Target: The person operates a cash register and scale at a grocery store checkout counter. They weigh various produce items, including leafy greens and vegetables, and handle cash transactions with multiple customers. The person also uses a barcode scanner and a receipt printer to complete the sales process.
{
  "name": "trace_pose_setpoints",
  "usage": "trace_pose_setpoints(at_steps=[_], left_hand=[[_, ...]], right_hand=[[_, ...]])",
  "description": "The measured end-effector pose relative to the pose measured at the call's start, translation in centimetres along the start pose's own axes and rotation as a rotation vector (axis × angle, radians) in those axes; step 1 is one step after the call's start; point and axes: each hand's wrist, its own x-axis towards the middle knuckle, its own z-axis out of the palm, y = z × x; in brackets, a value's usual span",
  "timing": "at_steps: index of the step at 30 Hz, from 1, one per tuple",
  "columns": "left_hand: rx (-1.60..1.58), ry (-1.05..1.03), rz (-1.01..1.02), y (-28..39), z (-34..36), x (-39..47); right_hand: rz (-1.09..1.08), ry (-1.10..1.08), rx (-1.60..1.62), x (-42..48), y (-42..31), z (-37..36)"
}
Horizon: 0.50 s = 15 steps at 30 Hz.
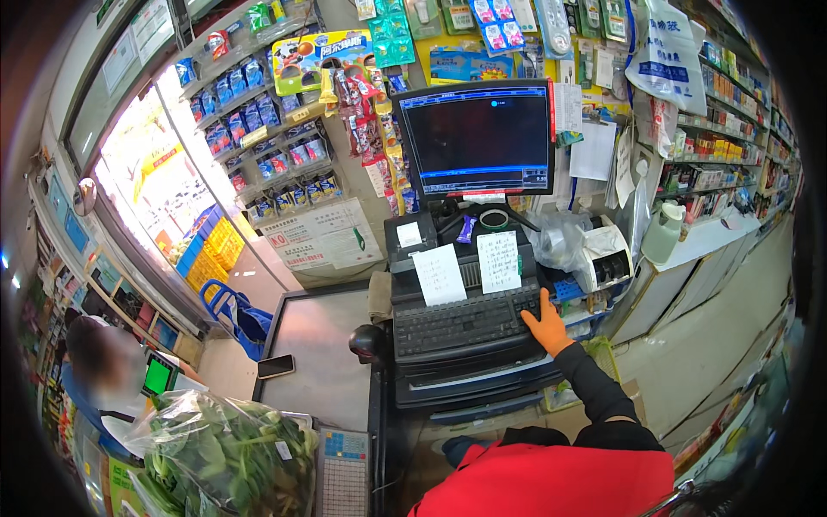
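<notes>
My right hand (548,322), in an orange glove, rests at the right end of a black computer keyboard (452,328) with its fingers apart and nothing held. My left hand is out of view. Handwritten paper sheets (441,274) lie above the keys, and a roll of tape (494,220) and a small purple packet (466,229) lie behind them. A monitor (475,139) stands at the back, its screen mostly dark. Left of the keyboard is a black handheld scanner (367,344). Below the keyboard is a drawer unit (478,381).
A phone (276,366) lies on the grey counter (323,329). Clear bags of leafy greens (226,452) sit beside a scale's keypad (344,465). Another person (97,381) is at the lower left. A banknote counter (606,254) and a green thermos jug (663,232) stand at right.
</notes>
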Motion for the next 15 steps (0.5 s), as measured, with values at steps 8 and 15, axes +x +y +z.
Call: trace_pose_setpoints(at_steps=[8,15], left_hand=[[0.003,-0.004,0.018,-0.3,-0.1,-0.6],[0.011,-0.027,-0.025,-4.3,0.2,-2.7]], right_hand=[[-0.072,-0.044,-0.12,0.6,-0.5,-0.8],[-0.167,0.247,-0.138,1.4,-2.0,1.3]])
